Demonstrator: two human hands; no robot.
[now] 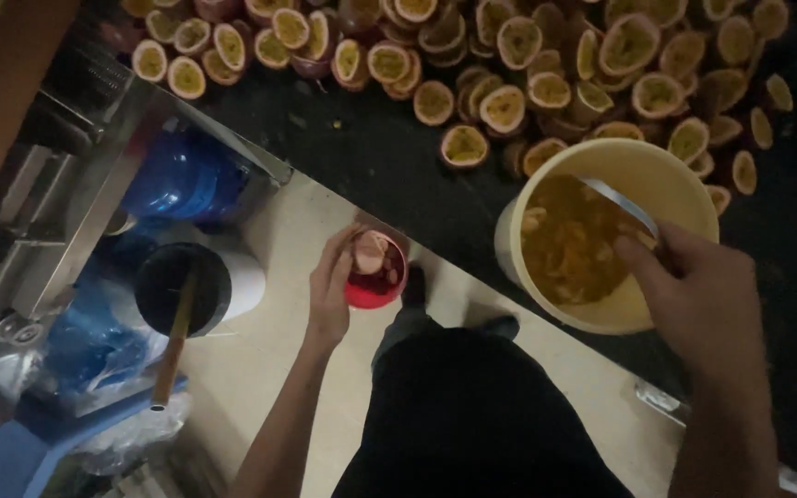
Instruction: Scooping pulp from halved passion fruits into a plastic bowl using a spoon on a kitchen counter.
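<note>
The left hand (332, 286) holds a halved passion fruit (375, 267) with a red-purple rind, fingers curled around its left side and thumb near the top, clamped on the shell; the half is held off the dark counter (362, 152), above the pale floor (260, 369). The right hand (698, 295) is closed on the handle of a metal spoon (622, 203), whose bowl dips inside a pale yellow bucket (684, 180). The bucket stands on the counter edge and contains orange-yellow pulp (569, 244) with a few paler pieces in it. Beyond the bucket, many cut passion fruit halves (500, 101) lie heaped across the counter, cut faces mostly upward. To the left stands a metal machine (57, 184), with a blue container (182, 175) beside it. Below that is a white bin with a dark liner (186, 286), a wooden stick (175, 341) resting in it. Blue plastic sheeting, apparently bags, lies near the bin; the dim light prevents certainty.
</note>
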